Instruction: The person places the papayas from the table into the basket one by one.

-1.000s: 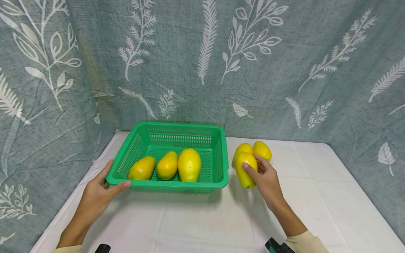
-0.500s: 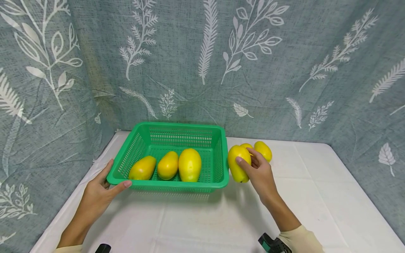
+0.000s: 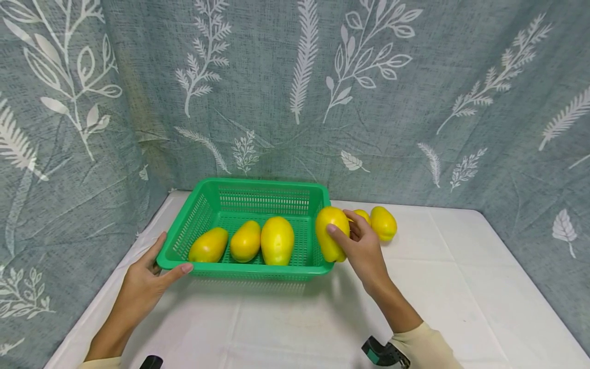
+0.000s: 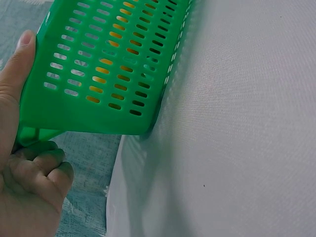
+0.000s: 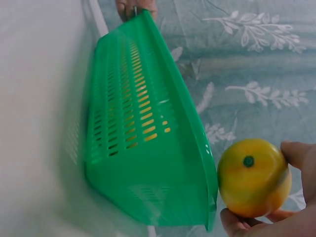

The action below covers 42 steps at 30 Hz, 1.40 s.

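In the head view a green perforated plastic basket [image 3: 258, 270] stands on the table with three yellow mangoes [image 3: 277, 241] lying in a row inside. My left hand [image 3: 142, 287] grips its front left corner, thumb over the rim; the left wrist view shows fingers curled below the basket's edge [image 4: 74, 118]. My right hand [image 3: 369, 252] holds another mango [image 3: 330, 230] between thumb and fingers, overlapping the basket's right rim. The right wrist view has this mango [image 5: 254, 182] stem end toward the camera, right beside the rim.
Two more mangoes [image 3: 383, 224] lie on the white-covered table [image 3: 461, 277] right of the basket, one partly hidden behind my right hand. A grey-green curtain [image 3: 258, 77] with white leaf prints hangs behind and along the sides.
My right hand has carried the mango leftward and slightly up, from beside the other loose mangoes to the basket's right rim. The left hand keeps its grip on the basket.
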Tool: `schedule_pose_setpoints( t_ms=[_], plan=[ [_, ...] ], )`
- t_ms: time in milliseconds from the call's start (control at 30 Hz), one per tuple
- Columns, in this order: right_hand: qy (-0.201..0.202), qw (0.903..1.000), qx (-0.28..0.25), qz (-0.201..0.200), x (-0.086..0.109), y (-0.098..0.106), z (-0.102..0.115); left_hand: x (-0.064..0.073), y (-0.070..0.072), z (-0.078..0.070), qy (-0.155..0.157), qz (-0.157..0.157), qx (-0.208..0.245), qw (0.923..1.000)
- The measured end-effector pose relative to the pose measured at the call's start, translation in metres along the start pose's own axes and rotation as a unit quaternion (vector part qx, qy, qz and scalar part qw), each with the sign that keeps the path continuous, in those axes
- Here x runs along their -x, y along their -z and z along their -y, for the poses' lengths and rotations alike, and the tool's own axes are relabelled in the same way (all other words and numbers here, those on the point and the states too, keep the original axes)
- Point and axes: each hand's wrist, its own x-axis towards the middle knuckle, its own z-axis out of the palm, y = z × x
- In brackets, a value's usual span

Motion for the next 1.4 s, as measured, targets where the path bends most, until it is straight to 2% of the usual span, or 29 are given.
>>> schedule_pose_setpoints(
  t_ms=[200,467,667,933,1400],
  plan=[
    [0.011,0.9999,0.008,0.001,-0.001,-0.004,0.001,0.0,0.0,0.001,-0.003,-0.005,-0.006,1.0],
    [0.039,0.9988,0.029,-0.002,0.001,0.0,-0.003,0.0,0.0,0.001,0.001,-0.002,-0.004,1.0],
    [0.032,0.9989,0.033,-0.009,0.0,0.008,-0.01,-0.001,-0.001,0.0,-0.002,0.0,-0.002,1.0],
    [0.018,0.9989,0.037,-0.024,-0.003,0.017,-0.015,-0.001,-0.001,0.0,0.013,0.001,-0.01,0.9999],
    [0.026,0.9951,0.078,-0.056,-0.011,0.036,-0.031,-0.001,-0.002,0.002,-0.013,-0.008,0.003,0.9999]
  ],
)
